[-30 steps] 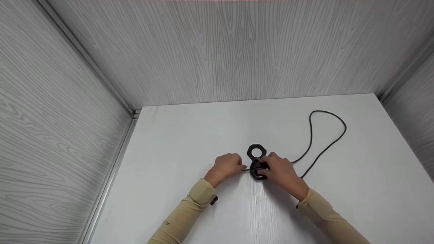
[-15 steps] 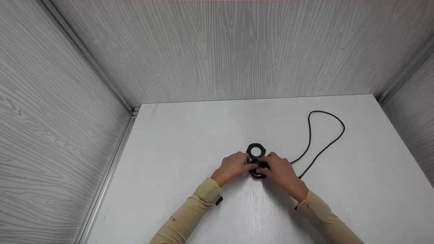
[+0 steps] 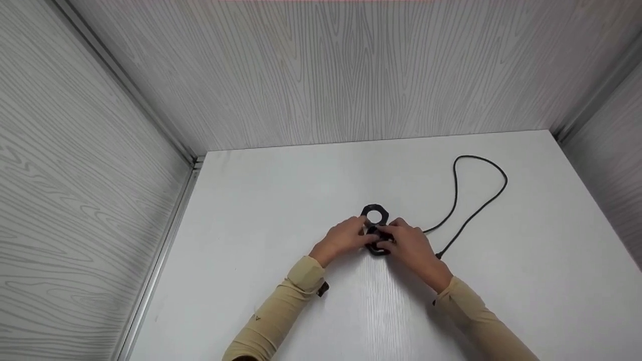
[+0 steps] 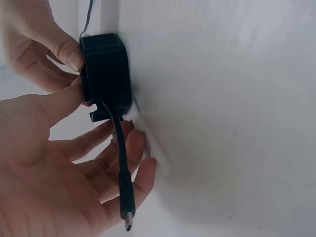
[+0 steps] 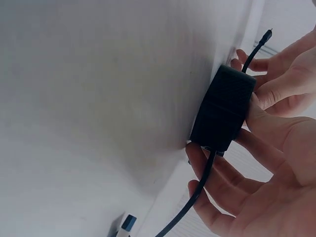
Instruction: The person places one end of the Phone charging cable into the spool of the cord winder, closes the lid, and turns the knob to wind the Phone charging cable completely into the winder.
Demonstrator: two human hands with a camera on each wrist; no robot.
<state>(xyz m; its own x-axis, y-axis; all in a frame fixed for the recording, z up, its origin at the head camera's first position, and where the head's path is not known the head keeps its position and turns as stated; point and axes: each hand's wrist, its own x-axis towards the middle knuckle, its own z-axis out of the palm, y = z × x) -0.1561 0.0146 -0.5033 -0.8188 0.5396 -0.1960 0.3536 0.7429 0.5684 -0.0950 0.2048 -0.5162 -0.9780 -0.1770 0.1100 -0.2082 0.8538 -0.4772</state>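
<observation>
A black, roughly octagonal cable winder case (image 3: 378, 252) lies on the white table, its ring-shaped lid (image 3: 384, 216) folded back beyond it. My left hand (image 3: 343, 236) grips the near part from the left, thumb and fingers at its edge. From the right my right hand (image 3: 410, 248) holds the same case, thumb and index finger over its top. Both thumbs press on the case in the left wrist view. A short black cable end with a USB-C plug (image 4: 129, 222) sticks out past my left fingers. The inside of the case is mostly hidden by fingers.
To the right, the black cable (image 3: 456, 188) runs out in a long loop over the white table (image 3: 281, 200). Its other plug (image 5: 128, 223) lies near my right wrist. Grey wood-grain panels (image 3: 321, 75) rise behind and at both sides.
My left hand has left the cable at the left of the case and moved right onto the case. My right hand keeps its hold; the cable loop stays much the same.
</observation>
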